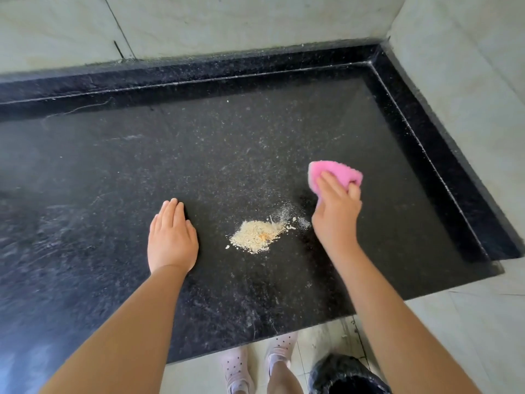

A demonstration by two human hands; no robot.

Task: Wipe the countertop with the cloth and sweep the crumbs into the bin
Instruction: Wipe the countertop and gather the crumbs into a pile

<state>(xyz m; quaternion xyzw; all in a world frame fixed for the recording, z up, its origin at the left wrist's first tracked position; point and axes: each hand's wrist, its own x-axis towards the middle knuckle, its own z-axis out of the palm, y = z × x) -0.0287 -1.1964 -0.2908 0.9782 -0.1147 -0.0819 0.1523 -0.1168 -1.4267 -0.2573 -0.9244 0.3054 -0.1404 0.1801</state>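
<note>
So the black speckled bench point(113, 172) has a little heap of pale crumbs point(257, 236) sitting roughly mid-bench, a bit toward the near edge, with a fine dusty streak trailing off its far-right side. The right hand point(336, 211) has its fingers curled round a pink cloth point(335, 176), pressing it on the bench just far-right of the pile, not touching the heap itself. The left hand point(172, 237) lies flat, fingers straight and together, palm down on the bench to the left of the crumbs, holding nothing. The hands are well apart, pile between them. Down on the tiled floor point(468, 322) at the near right there's a bin with a black liner point(341, 373), partly hidden behind the right forearm, just beside the person's spotted pink shoes point(281, 348).
</note>
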